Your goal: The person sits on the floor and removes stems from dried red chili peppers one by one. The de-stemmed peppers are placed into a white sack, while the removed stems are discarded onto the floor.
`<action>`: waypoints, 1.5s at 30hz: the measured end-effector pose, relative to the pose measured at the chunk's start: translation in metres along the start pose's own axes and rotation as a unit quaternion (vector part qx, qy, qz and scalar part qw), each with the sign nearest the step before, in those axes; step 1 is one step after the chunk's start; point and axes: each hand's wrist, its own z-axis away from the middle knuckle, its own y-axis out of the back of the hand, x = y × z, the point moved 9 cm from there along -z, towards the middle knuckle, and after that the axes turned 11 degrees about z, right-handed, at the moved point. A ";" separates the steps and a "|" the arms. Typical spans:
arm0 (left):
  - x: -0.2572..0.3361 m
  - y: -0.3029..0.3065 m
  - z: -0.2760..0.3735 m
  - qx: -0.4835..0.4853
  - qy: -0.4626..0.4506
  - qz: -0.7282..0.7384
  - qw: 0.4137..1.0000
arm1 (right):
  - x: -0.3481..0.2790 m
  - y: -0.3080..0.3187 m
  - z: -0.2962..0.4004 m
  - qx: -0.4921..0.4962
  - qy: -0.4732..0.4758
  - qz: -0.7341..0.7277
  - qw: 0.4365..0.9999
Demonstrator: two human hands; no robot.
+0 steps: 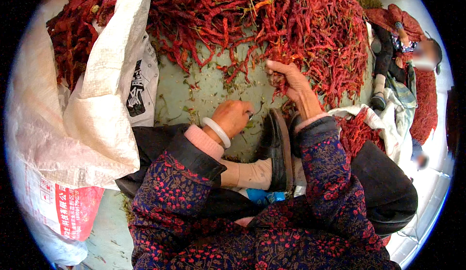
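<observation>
A large heap of dried red chili peppers [313, 18] spreads over the pale green floor [174, 91] before me. My left hand [231, 115], with a white bangle at its wrist, is curled over the floor, just left of my black shoe. A small dark thing shows at its fingertips, too small to name. At the heap's near edge, my right hand [291, 80] is closed around several red chili peppers [279, 82]. Loose stems and seeds lie on the floor between the hands and the heap.
An open white woven sack [105, 124] holding red chilies stands at the left. Another white woven sack [389, 124] with chilies lies by my right knee. At the upper right a person [400, 44] sits beside more red chilies [424, 102]. A blue item [265, 196] lies under my legs.
</observation>
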 end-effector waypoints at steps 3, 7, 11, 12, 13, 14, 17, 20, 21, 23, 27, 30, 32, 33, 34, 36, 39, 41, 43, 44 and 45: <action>-0.001 0.000 -0.001 -0.002 0.003 -0.008 1.000 | -0.003 -0.003 -0.015 0.050 0.036 0.136 0.989; -0.002 0.000 0.000 -0.009 0.013 -0.051 0.999 | 0.001 -0.001 -0.032 0.113 0.077 0.297 0.945; 0.000 -0.003 -0.002 -0.014 -0.006 -0.048 0.999 | -0.001 0.007 -0.047 0.194 0.136 0.503 0.831; -0.001 -0.002 0.000 -0.015 -0.005 -0.048 0.999 | -0.002 0.002 -0.047 0.202 0.144 0.526 0.813; -0.003 -0.001 0.001 -0.015 -0.004 -0.047 0.999 | -0.004 -0.002 -0.047 0.210 0.153 0.548 0.795; -0.005 -0.001 0.001 -0.015 -0.004 -0.046 0.999 | -0.002 -0.005 -0.048 0.208 0.147 0.548 0.797; -0.003 -0.004 -0.001 -0.019 -0.014 -0.050 0.998 | 0.004 0.001 -0.053 0.183 0.142 0.493 0.838; -0.001 -0.006 -0.003 -0.026 -0.015 -0.064 0.997 | 0.023 0.017 -0.056 0.119 0.109 0.271 0.949; -0.005 -0.005 -0.003 -0.022 -0.006 -0.067 0.998 | 0.028 0.014 -0.049 0.104 0.065 0.169 0.978; -0.006 -0.004 -0.002 -0.008 -0.002 -0.055 0.998 | 0.028 0.009 -0.035 0.053 0.014 0.037 0.998; -0.009 -0.003 -0.002 0.012 -0.016 -0.035 0.999 | 0.015 -0.004 -0.015 -0.018 -0.015 -0.070 0.997; -0.008 -0.004 -0.003 0.005 -0.012 -0.055 0.998 | 0.009 -0.001 -0.019 -0.011 0.009 -0.017 1.000; -0.009 -0.003 -0.003 0.003 -0.002 -0.063 0.998 | -0.001 -0.010 -0.022 0.032 0.030 0.090 0.995; -0.009 -0.001 -0.002 0.005 0.000 -0.063 0.998 | -0.004 -0.013 -0.027 0.036 0.045 0.143 0.988; -0.010 -0.002 -0.001 0.005 0.002 -0.063 0.998 | -0.001 -0.013 -0.036 0.041 0.058 0.195 0.978; -0.008 -0.004 -0.003 -0.003 0.002 -0.074 0.997 | 0.001 -0.002 -0.059 0.103 0.142 0.305 0.936; -0.006 -0.006 -0.004 -0.013 -0.004 -0.093 0.996 | -0.012 -0.004 -0.064 0.209 0.152 0.507 0.822; -0.009 -0.005 -0.002 -0.020 0.005 -0.104 0.994 | -0.019 -0.016 -0.061 0.228 0.139 0.565 0.781; -0.012 -0.007 -0.003 -0.035 0.020 -0.109 0.993 | -0.022 -0.021 -0.062 0.223 0.140 0.570 0.778; -0.012 -0.008 -0.003 -0.031 0.009 -0.102 0.994 | -0.023 -0.020 -0.062 0.232 0.136 0.571 0.776; -0.010 -0.007 -0.003 -0.028 -0.003 -0.096 0.995 | -0.023 -0.016 -0.063 0.242 0.133 0.572 0.772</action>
